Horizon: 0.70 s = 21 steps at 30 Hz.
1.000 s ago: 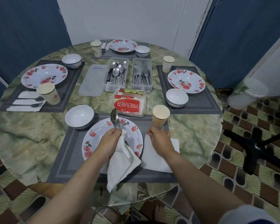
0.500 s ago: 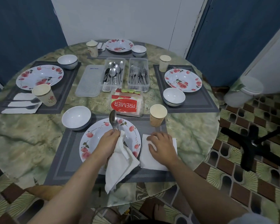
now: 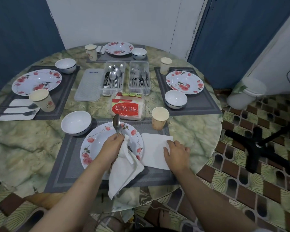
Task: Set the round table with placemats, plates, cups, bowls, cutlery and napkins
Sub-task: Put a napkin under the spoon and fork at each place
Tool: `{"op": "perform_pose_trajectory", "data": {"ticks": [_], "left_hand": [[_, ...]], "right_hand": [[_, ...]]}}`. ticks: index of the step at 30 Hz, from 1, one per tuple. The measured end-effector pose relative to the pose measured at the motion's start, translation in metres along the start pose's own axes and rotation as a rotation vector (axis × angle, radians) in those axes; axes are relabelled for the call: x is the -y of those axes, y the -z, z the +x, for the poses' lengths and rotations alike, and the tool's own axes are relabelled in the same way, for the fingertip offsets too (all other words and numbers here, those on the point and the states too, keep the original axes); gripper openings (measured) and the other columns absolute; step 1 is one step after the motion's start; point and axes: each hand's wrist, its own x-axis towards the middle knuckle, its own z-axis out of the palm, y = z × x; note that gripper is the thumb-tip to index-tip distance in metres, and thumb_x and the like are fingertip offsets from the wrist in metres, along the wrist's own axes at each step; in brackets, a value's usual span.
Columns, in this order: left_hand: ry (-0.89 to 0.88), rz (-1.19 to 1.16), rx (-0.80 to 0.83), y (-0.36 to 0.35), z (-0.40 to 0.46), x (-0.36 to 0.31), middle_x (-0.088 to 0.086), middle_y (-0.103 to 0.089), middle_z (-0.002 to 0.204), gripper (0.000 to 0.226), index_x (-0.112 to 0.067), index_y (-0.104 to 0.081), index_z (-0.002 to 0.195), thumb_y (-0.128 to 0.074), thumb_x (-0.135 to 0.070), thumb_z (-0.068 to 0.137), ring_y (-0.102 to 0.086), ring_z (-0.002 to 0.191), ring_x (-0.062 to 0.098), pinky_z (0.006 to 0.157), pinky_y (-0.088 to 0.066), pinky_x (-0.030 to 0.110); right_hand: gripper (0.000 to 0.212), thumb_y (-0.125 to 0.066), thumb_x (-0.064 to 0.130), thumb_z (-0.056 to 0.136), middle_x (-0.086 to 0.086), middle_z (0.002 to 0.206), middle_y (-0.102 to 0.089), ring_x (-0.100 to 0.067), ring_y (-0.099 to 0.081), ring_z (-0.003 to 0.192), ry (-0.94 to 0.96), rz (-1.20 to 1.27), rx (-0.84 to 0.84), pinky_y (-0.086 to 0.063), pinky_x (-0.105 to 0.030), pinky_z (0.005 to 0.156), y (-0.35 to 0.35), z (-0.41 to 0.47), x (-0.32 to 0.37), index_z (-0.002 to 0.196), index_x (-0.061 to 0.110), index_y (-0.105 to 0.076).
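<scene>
- Our left hand (image 3: 113,144) has its fingers (image 3: 119,137) curled tight round a spoon (image 3: 117,124) and a loose napkin (image 3: 126,168) together; the spoon's bowl stands up above the fist, and the napkin hangs down from it over the near plate (image 3: 94,144).
- Our right hand (image 3: 177,152) lies flat with straight fingers pressing on a second napkin (image 3: 153,148), holding nothing.
- That flat napkin sits on the near placemat (image 3: 65,161), just right of the plate and just below the cup (image 3: 159,118).
- The near bowl (image 3: 76,123) sits at the placemat's upper left corner, beside the plate.
- We judge the napkins to be thin, soft and very light: they will crease, slide or lift at any brush, so flat pressure with the palm suits them better than a pinch, and an edge or corner is the place to take hold.
- The spoon is stiff, smooth metal and likely slippery. We would grip it at the handle, which the fist and the napkin hide, so we cannot tell how much handle there is to hold.
- The cup looks like paper, light and easy to tip, and stands close to our right hand.
- The plate and bowl look hard and glossy, and we cannot tell whether they would break.
- The three other places look laid; more spoons and forks lie in two trays (image 3: 139,77) at the centre, with a napkin pack (image 3: 126,108) just beside them.
- The near place shows no cutlery laid down yet.
</scene>
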Motion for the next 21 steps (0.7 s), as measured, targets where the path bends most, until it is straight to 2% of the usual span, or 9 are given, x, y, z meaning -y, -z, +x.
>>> {"op": "perform_pose_trajectory", "data": {"ticks": [3,6,9,11,13,14,17,19,21], "left_hand": [[-0.023,0.019,0.003,-0.003,-0.001,-0.002,0.009,-0.064,0.082,0.024,-0.014,-0.061,0.084,-0.052,-0.035,0.093,-0.059,0.076,0.023,0.075,-0.045,0.035],[-0.044,0.051,0.029,-0.007,-0.003,-0.006,0.007,-0.067,0.082,0.027,-0.014,-0.062,0.085,-0.051,-0.036,0.094,-0.062,0.076,0.023,0.075,-0.047,0.035],[-0.063,0.048,0.09,-0.013,-0.011,-0.015,0.007,-0.07,0.08,0.031,-0.014,-0.064,0.088,-0.05,-0.04,0.097,-0.065,0.073,0.02,0.071,-0.048,0.03],[-0.079,0.071,0.14,-0.02,-0.017,-0.023,0.012,-0.073,0.089,0.035,-0.012,-0.065,0.095,-0.048,-0.043,0.098,-0.067,0.076,0.02,0.07,-0.05,0.03],[-0.06,0.112,0.218,-0.029,-0.018,-0.03,0.013,-0.073,0.096,0.035,-0.009,-0.066,0.1,-0.049,-0.039,0.099,-0.067,0.078,0.02,0.076,-0.05,0.03],[-0.049,0.113,0.254,-0.036,-0.02,-0.034,0.009,-0.074,0.09,0.031,-0.011,-0.068,0.096,-0.05,-0.036,0.099,-0.067,0.074,0.018,0.076,-0.05,0.028],[-0.032,0.12,0.321,-0.058,-0.017,-0.038,-0.009,-0.069,0.065,0.025,-0.018,-0.066,0.08,-0.052,-0.025,0.099,-0.066,0.062,0.01,0.055,-0.047,0.011],[-0.026,0.144,0.327,-0.074,-0.018,-0.043,-0.004,-0.067,0.069,0.022,-0.014,-0.065,0.087,-0.05,-0.025,0.1,-0.063,0.056,0.003,0.05,-0.045,0.01],[-0.004,0.144,0.317,-0.086,-0.019,-0.045,-0.002,-0.063,0.067,0.024,-0.015,-0.062,0.082,-0.049,-0.025,0.1,-0.06,0.051,0.004,0.052,-0.045,0.015]], "right_hand": [[0.029,-0.062,0.031,0.088,-0.005,0.095,-0.068,-0.029,-0.064,0.081,-0.009,0.028,-0.048,-0.042,-0.042,0.079,-0.001,-0.001,-0.003,0.112,0.017,-0.069],[0.035,-0.051,0.037,0.087,-0.004,0.091,-0.065,-0.028,-0.063,0.077,0.046,0.012,-0.068,-0.044,-0.042,0.076,-0.002,-0.001,-0.012,0.109,0.019,-0.071],[0.04,-0.051,0.043,0.088,-0.004,0.104,-0.06,-0.028,-0.059,0.09,0.051,0.076,0.0,-0.039,-0.044,0.084,0.004,0.0,-0.017,0.119,0.021,-0.065],[0.039,-0.05,0.045,0.09,-0.001,0.111,-0.056,-0.025,-0.054,0.098,-0.016,0.161,-0.01,-0.037,-0.044,0.088,0.013,0.001,-0.013,0.121,0.024,-0.062],[0.028,-0.052,0.04,0.093,0.003,0.11,-0.056,-0.018,-0.053,0.101,-0.081,0.39,-0.018,-0.041,-0.04,0.09,0.029,0.006,-0.004,0.113,0.026,-0.064],[0.021,-0.052,0.038,0.094,0.006,0.103,-0.059,-0.013,-0.055,0.095,-0.092,0.58,0.012,-0.044,-0.036,0.086,0.04,0.01,0.0,0.105,0.026,-0.066],[0.027,-0.051,0.033,0.099,0.006,0.083,-0.067,-0.003,-0.057,0.07,-0.171,1.194,0.284,-0.045,-0.023,0.068,0.073,0.028,0.016,0.093,0.018,-0.072],[0.029,-0.053,0.037,0.098,0.003,0.08,-0.067,-0.007,-0.056,0.068,-0.231,1.399,0.441,-0.043,-0.023,0.066,0.087,0.041,0.021,0.087,0.017,-0.071],[0.022,-0.058,0.037,0.096,0.001,0.078,-0.065,-0.01,-0.056,0.07,-0.244,1.533,0.533,-0.043,-0.026,0.067,0.089,0.05,0.017,0.088,0.021,-0.072]]}}
